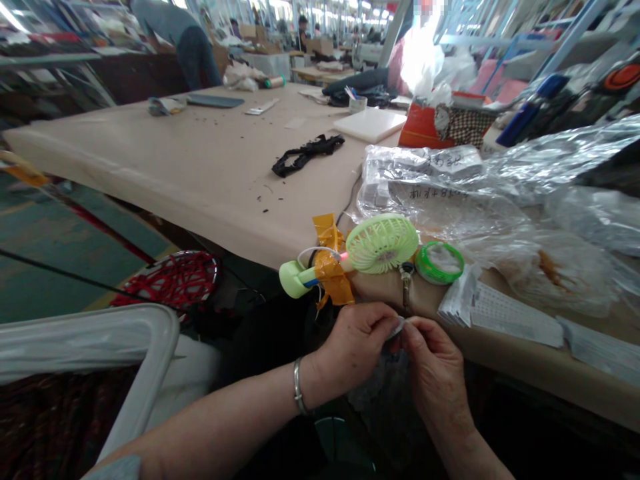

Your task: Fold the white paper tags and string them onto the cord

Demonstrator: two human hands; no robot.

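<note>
My left hand (357, 350) and my right hand (435, 370) meet just below the table's front edge, both pinching one small white piece (399, 327) between their fingertips. A silver bracelet (299, 387) circles my left wrist. Right above the hands, a light green hand fan (370, 250) is strapped to the table edge with orange tape (331, 263). Beside it lies a green ring-shaped dish (440, 262) with white bits inside, and a stack of printed white paper slips (495, 310) sits to the right.
A wide tan-covered table (200, 160) carries a black fabric strip (306, 153), a white board (369, 124), and crinkled clear plastic bags (500, 193). A white basket rim (120, 340) and red cords (173, 280) lie at lower left. People work at far tables.
</note>
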